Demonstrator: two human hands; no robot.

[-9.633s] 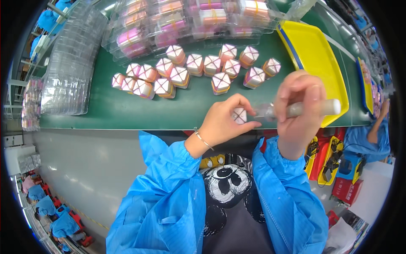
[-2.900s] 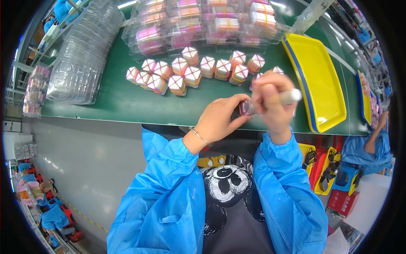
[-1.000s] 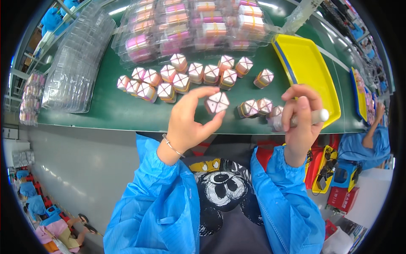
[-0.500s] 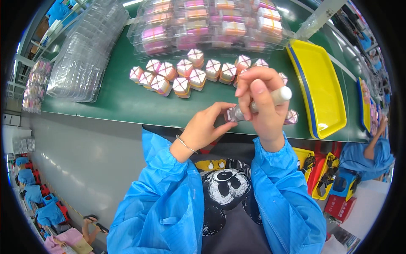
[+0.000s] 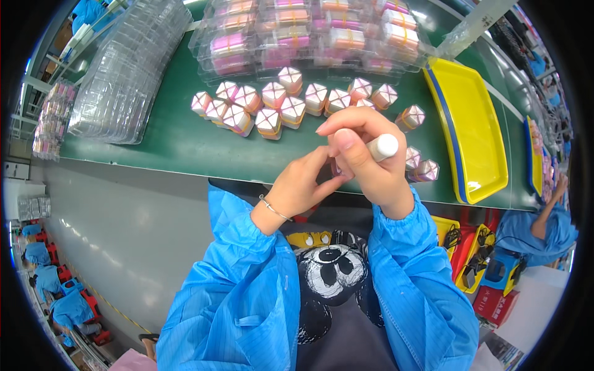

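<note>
The right hand (image 5: 371, 164) is wrapping tight around a thick white marker pen (image 5: 382, 147), tip pointing down so it can touch a small pink box with orange bands (image 5: 337, 168). The left hand (image 5: 303, 185) is pinching that box with curled fingers, holding it steady above the near edge of the green bench (image 5: 185, 145). The box is mostly hidden between both hands. More little pink boxes (image 5: 272, 108) are sitting in a bunch near the middle. A yellow plastic tray (image 5: 473, 133) is lying at the right edge, and clear plastic trays (image 5: 124, 74) are stacked at the far left corner.
</note>
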